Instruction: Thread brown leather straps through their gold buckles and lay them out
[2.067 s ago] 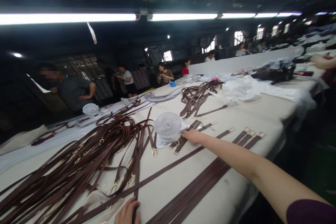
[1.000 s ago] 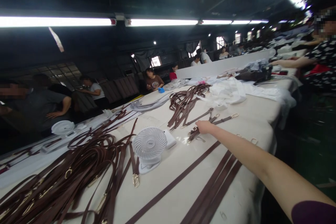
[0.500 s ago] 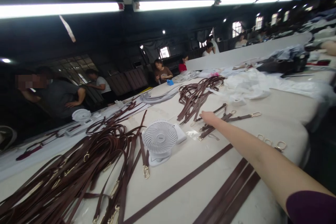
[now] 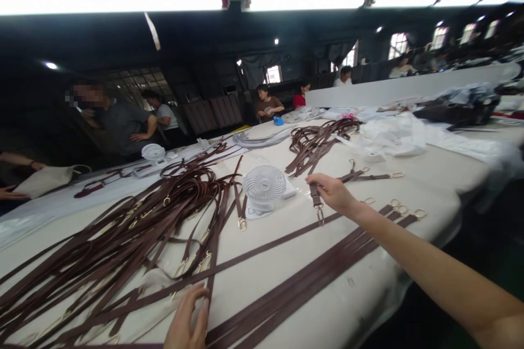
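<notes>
My right hand (image 4: pixel 336 194) is closed around one end of a short brown strap (image 4: pixel 315 194), whose gold-coloured metal clasp (image 4: pixel 320 214) hangs below the fingers. Other short straps (image 4: pixel 379 177) with metal hooks lie just beyond that hand. At the bottom of the view, my left hand (image 4: pixel 188 320) is partly visible over the table, its fingers curved and a gap between them and the thumb. Beside it runs a long single strap (image 4: pixel 270 242). Several long brown straps (image 4: pixel 303 278) with gold rings lie side by side between my hands.
A big heap of brown straps (image 4: pixel 135 229) covers the left side. A white fan (image 4: pixel 264 184) stands mid-table (image 4: pixel 368 278). Behind it are another strap bundle (image 4: pixel 317 142) and white plastic sheeting (image 4: pixel 393 136). Several people are across the table; one person's hands hold a pale bag (image 4: pixel 49 180).
My right hand has lifted a short strap with a clasp off the table. My left hand has come into view at the bottom. The view has shifted left.
</notes>
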A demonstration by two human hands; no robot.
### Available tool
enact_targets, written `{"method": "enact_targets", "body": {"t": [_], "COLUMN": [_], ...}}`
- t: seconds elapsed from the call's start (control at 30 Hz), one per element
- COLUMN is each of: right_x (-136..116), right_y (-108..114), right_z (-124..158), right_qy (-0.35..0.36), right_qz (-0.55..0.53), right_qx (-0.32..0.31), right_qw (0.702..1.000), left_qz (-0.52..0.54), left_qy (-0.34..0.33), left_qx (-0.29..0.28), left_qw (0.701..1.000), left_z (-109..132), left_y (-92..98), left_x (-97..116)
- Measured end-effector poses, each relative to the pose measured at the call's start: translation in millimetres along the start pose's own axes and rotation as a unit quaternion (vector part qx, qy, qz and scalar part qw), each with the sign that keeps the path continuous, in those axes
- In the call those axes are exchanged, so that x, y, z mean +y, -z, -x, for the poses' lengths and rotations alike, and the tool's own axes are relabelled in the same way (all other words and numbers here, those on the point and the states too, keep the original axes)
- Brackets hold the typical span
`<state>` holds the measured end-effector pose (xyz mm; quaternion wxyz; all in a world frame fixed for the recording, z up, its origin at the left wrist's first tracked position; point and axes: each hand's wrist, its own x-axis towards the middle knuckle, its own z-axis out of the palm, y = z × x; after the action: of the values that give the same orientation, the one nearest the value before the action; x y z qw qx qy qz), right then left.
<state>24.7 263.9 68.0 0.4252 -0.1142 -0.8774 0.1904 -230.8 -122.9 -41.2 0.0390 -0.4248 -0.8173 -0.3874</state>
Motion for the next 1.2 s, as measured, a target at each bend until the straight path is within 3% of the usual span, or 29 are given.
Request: {"method": "enact_targets", "body": {"t": [0.1, 0.2, 0.33, 0.4, 0.5, 0.67, 0.77, 0.87, 1.03, 1.2], "right_x": [-46, -86, -131, -146, -151, -115, -97, -94, -107, -128], "right_y": [-11, -30, -67, -84, -94, -71, -49, -35, -32, -40], "right_z": [20, 34, 48, 52, 50, 34, 34, 44, 78, 104], "right_qy": [0.002, 0.008, 0.069, 0.117, 0.124, 0.001, -0.061, -0.085, -0.123, -0.226], "right_qz": [-0.081, -0.122, -0.079, -0.014, 0.105, 0.184, 0.103, -0.009, -0.11, -0.193], "right_qx": [0.006, -0.003, -0.033, -0.064, -0.123, -0.173, -0.258, -0.344, -0.377, -0.386], "right_qw": [0.997, 0.993, 0.994, 0.991, 0.979, 0.968, 0.959, 0.935, 0.911, 0.873], "left_qz": [0.07, 0.213, 0.445, 0.502, 0.501, 0.426, 0.415, 0.437, 0.511, 0.566], "left_qy": [0.021, 0.062, 0.095, 0.107, 0.142, 0.154, 0.161, 0.19, 0.22, 0.246], "left_qx": [0.022, -0.058, -0.195, -0.206, -0.167, -0.188, -0.193, -0.181, -0.111, -0.052], "left_qw": [0.997, 0.973, 0.869, 0.833, 0.837, 0.871, 0.874, 0.86, 0.823, 0.785], "left_z": [-2, 7, 28, 34, 36, 29, 18, 5, -13, -37], "left_y": [19.3, 24.4, 0.3, -12.4, -11.7, 34.2, 57.8, 64.7, 54.4, 51.6], "left_x": [43, 100, 157, 166, 157, 114, 86, 55, 11, 0]}}
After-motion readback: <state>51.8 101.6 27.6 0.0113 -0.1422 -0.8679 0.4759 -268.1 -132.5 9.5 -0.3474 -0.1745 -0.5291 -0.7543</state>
